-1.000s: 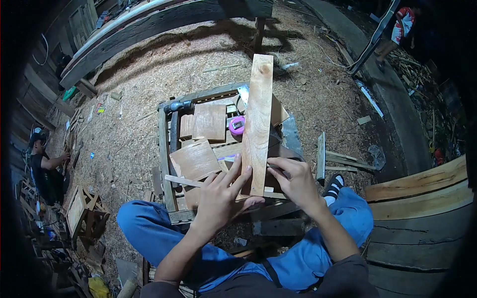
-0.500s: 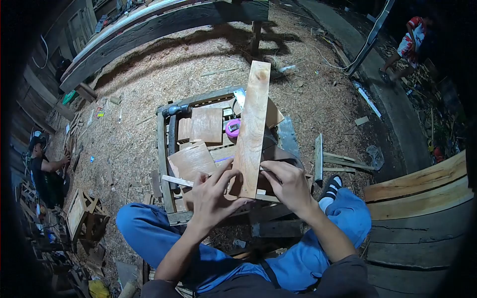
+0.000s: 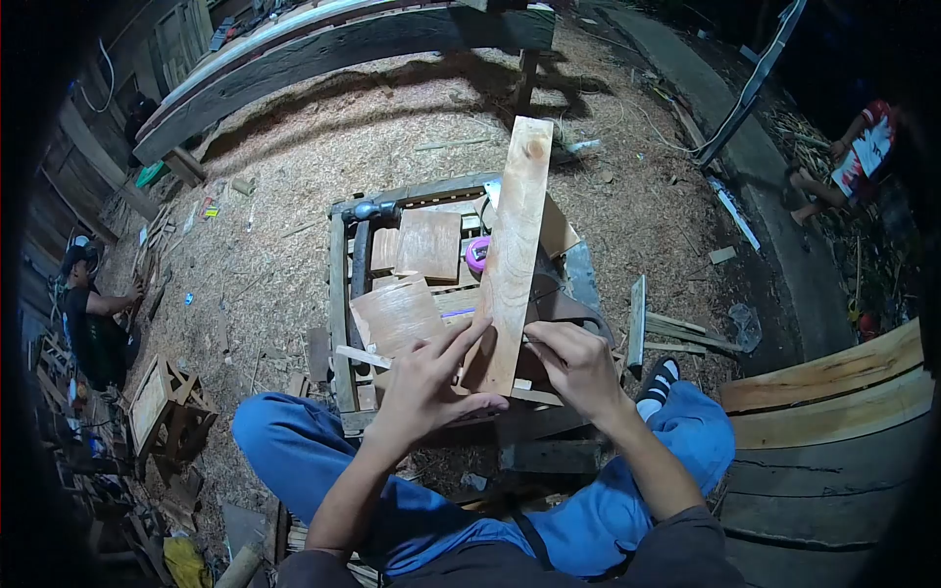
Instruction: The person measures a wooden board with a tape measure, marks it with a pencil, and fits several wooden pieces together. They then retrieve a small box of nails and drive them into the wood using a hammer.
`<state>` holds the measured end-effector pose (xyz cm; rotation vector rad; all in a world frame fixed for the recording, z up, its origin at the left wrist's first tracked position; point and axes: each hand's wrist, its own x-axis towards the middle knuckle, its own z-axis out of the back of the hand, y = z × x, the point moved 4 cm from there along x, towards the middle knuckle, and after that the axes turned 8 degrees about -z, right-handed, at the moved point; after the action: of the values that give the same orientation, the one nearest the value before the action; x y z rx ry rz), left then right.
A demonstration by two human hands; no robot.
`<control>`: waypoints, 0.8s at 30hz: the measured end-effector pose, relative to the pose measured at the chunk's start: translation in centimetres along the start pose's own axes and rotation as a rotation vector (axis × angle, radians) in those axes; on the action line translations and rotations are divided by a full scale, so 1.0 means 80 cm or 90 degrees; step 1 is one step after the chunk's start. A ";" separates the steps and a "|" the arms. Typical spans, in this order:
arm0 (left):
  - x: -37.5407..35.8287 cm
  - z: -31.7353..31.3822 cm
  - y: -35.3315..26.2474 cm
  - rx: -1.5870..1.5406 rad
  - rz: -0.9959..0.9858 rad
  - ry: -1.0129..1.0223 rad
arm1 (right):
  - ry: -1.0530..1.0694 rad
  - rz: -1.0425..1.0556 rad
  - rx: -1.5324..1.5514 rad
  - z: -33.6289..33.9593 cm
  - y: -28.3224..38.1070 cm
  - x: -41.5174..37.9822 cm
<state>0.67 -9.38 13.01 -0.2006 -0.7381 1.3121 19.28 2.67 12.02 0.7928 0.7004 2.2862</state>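
A long wooden board (image 3: 514, 245) with a knot near its far end stands out from between my hands, over a slatted wooden crate (image 3: 340, 284). My left hand (image 3: 423, 384) holds its lower left side, thumb at the bottom end and fingers along the edge. At the board's right edge, my right hand (image 3: 576, 361) is closed in a pinch; what lies between its fingertips is too small to name. Behind the board are a pink tape measure (image 3: 477, 254), a hammer (image 3: 371, 212) and thin wooden pieces (image 3: 428, 245).
A heavy bench beam (image 3: 343, 73) crosses the top. One person (image 3: 96, 314) sits at the far left, another (image 3: 866, 152) is at the upper right. Planks (image 3: 833, 397) lie at the right, and a small wooden frame (image 3: 150, 412) stands at the lower left.
The view has shifted, so the crate and bench sit slightly further right. My left fingers have straightened somewhat along the board. The person at the upper right has moved further right.
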 end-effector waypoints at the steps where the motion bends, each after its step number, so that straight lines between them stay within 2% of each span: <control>1: 0.000 0.002 0.000 0.004 0.000 0.021 | 0.001 0.000 0.004 0.000 -0.001 0.000; 8: 0.000 -0.001 -0.002 -0.028 0.049 0.040 | -0.007 0.007 0.002 0.002 0.000 -0.001; 18: -0.002 -0.007 -0.001 0.010 0.020 0.017 | 0.008 0.029 -0.015 0.004 0.001 0.000; 24: -0.003 -0.008 0.000 -0.050 0.033 0.026 | 0.019 0.046 -0.022 0.003 0.000 0.000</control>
<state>1.03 -9.46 12.46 -0.3101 -0.7540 1.3252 19.44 2.69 12.17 0.7805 0.6547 2.3727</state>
